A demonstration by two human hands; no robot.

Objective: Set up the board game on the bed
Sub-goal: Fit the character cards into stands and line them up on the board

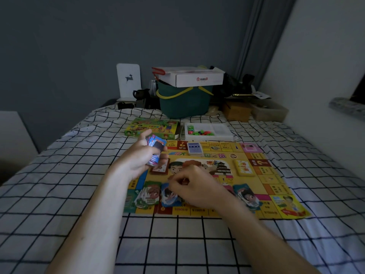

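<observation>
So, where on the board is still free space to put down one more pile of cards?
The game board is bare between the yellow deck and the blue pile at its right edge. The near edge is crowded: green pile, another blue pile and the right hand. The left hand grips a card stack above the far left part.

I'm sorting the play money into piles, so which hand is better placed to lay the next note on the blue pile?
Probably the right hand: its curled fingers already sit low at the blue pile on the board's near edge. The left hand is raised farther back, its grip occupied by the stack of notes.
</observation>
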